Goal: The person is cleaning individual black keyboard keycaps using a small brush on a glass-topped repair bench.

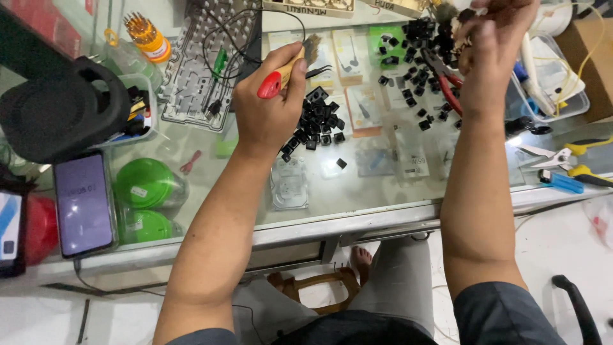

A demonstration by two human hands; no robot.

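Glass covers the surface I am looking down on, with flat packages showing through it from a shelf below. At the far left I see a black rounded case, and below it a phone lying flat with a lit purple screen. Just right of the phone sit two round green lids, each with a small white label. Further back stands an orange bottle with a yellow band, beside a grey keyboard frame stripped of its keys.

My left hand is clamped around a small brush with a red and yellow handle, its bristles pointing away from me. Just right of that hand lies a pile of black keycaps, with one stray cap nearer to me. Under the glass there I see pale rectangular packages and one green one at the back.

More keycaps are scattered toward the right, beside red-handled pliers. My right hand is raised near the top edge, fingers closed on something dark that I cannot make out. At the far right lie a clear plastic tray and yellow-handled cutters.
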